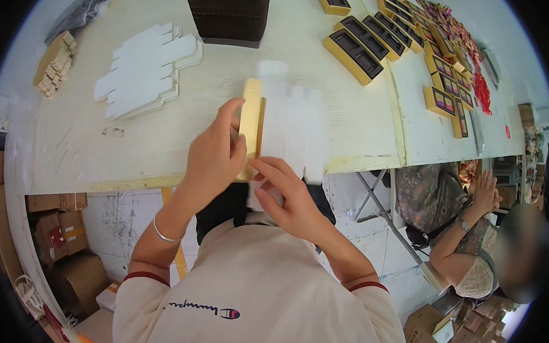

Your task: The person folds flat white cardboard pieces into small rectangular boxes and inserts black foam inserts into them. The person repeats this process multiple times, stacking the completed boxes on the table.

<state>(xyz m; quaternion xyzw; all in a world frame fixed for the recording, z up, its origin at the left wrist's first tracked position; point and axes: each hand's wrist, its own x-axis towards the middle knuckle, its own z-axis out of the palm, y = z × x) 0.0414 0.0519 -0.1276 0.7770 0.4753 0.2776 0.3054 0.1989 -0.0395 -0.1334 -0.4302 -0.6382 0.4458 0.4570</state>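
Note:
In front of me, a narrow gold cardboard piece (pixel 250 118) stands up at the table's near edge. My left hand (pixel 217 147) is closed on it, with the thumb and fingers around its left side. At its lower end, the fingers of my right hand (pixel 288 200) are bent in and pinch the near edge. Right beside the gold piece lies a white cardboard box blank (pixel 292 126), smeared by motion. Whether the gold part and the white blank are one piece, I cannot tell.
Flat white box blanks (pixel 147 71) are stacked at left. Beyond my hands stands a dark brown stack (pixel 227 13). Gold boxes with dark inserts (pixel 356 52) fill the far right. Small folded pieces (pixel 55 64) lie far left. Another person (pixel 467 241) sits at right, hands together.

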